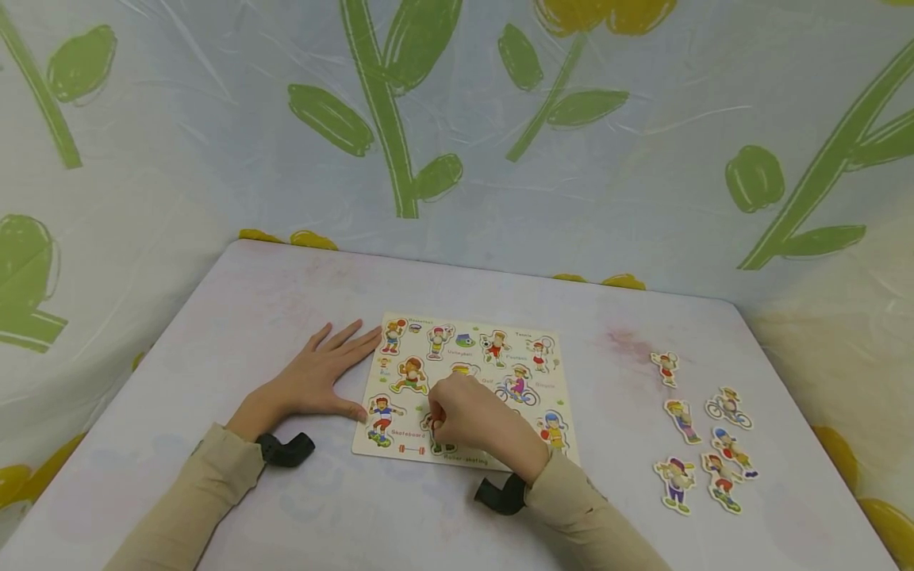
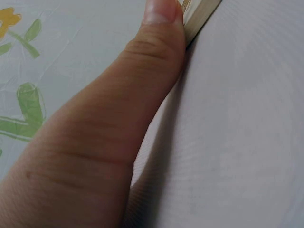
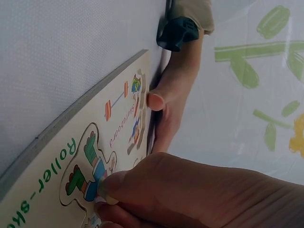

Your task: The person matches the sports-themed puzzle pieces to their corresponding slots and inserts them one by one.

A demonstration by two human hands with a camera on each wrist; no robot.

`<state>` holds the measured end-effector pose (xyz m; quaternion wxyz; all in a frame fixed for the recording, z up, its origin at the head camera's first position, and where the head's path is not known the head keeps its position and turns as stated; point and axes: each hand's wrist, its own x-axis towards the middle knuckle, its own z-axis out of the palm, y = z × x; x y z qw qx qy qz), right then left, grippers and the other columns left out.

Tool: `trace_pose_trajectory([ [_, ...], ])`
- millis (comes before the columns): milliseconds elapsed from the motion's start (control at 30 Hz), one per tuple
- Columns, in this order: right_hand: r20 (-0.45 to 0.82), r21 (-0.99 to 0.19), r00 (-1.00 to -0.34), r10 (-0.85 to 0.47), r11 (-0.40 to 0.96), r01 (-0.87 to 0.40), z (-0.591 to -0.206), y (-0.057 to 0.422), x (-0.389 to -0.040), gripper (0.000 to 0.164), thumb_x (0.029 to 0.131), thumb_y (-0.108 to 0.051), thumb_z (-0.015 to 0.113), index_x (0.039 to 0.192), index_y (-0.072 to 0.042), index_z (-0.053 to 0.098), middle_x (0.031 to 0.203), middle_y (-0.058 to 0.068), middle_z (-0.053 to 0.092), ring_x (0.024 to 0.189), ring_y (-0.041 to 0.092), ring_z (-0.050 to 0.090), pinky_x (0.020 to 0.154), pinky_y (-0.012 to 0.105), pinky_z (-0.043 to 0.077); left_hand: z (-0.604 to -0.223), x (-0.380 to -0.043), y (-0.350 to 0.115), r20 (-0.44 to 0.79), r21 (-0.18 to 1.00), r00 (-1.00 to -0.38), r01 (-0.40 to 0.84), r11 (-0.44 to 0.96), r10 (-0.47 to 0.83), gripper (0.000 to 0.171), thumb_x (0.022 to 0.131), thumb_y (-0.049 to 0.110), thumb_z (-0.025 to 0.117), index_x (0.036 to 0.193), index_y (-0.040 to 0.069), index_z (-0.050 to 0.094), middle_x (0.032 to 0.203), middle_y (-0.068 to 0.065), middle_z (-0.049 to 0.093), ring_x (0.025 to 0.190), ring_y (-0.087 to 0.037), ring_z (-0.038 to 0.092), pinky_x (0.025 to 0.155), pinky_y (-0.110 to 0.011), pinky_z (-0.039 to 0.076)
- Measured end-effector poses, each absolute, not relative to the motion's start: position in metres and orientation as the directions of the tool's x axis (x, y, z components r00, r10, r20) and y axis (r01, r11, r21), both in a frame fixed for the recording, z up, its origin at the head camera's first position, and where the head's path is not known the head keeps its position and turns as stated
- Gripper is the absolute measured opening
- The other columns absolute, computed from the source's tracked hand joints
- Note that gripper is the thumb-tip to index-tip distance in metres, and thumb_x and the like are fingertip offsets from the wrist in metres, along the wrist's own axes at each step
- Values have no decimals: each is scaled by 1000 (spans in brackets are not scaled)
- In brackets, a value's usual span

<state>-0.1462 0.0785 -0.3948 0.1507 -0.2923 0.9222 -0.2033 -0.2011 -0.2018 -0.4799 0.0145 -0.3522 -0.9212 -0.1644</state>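
A wooden peg puzzle board (image 1: 421, 420) with sports figures and printed words lies on the table. My left hand (image 1: 310, 385) rests beside its left edge with fingers spread, its thumb (image 2: 152, 52) touching the board's edge. Over the lower middle, my right hand (image 1: 474, 416) pinches the roller-skating puzzle piece (image 3: 98, 170) between thumb and curled fingers. A bit of a pale knob shows at the fingertips in the right wrist view. The hand hides much of that piece, and I cannot tell whether it sits fully flush in its recess.
Several loose puzzle pieces lie right of the board, among them a tennis player (image 1: 666, 369), a cyclist (image 1: 728, 407), a golfer (image 1: 681, 420), a baseball figure (image 1: 674, 482) and a skateboarder (image 1: 721, 480). A flower-patterned cloth (image 1: 236, 103) hangs behind the table (image 1: 307, 515).
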Motion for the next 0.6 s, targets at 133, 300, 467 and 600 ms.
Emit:
trace_pose_trajectory([
  [133, -153, -461, -785, -600, 746, -480, -394, 79, -146, 26, 70, 3, 73, 60, -14, 57, 55, -8, 44, 52, 6, 38, 48, 20, 30, -481, -202, -201, 149, 287, -749, 657, 697, 645, 122, 66, 87, 61, 159, 18, 24, 164, 3, 22, 151, -29, 11, 118, -59, 2],
  [300, -172, -457, -798, -577, 764, -454, -388, 81, -145, 21, 71, 1, 74, 64, -14, 61, 60, -6, 51, 56, 7, 43, 49, 21, 36, -483, -203, -201, 166, 282, -743, 666, 691, 649, 121, 67, 86, 62, 159, 17, 25, 164, 1, 24, 151, -31, 13, 117, -60, 4],
  [467, -164, -474, -811, -561, 766, -434, -378, 89, -145, 14, 76, -6, 80, 73, -9, 66, 68, -4, 54, 60, 10, 50, 54, 24, 44, -482, -203, -200, 168, 287, -739, 670, 684, 653, 122, 66, 86, 62, 159, 16, 25, 164, 1, 24, 151, -32, 14, 117, -60, 3],
  [600, -133, -469, -827, -546, 770, -433, -368, 101, -147, 14, 76, -5, 79, 75, -10, 67, 67, -4, 54, 64, 13, 49, 58, 27, 44, -482, -201, -201, 162, 291, -743, 665, 688, 649, 122, 67, 86, 62, 159, 16, 25, 164, 0, 24, 151, -32, 13, 117, -61, 3],
])
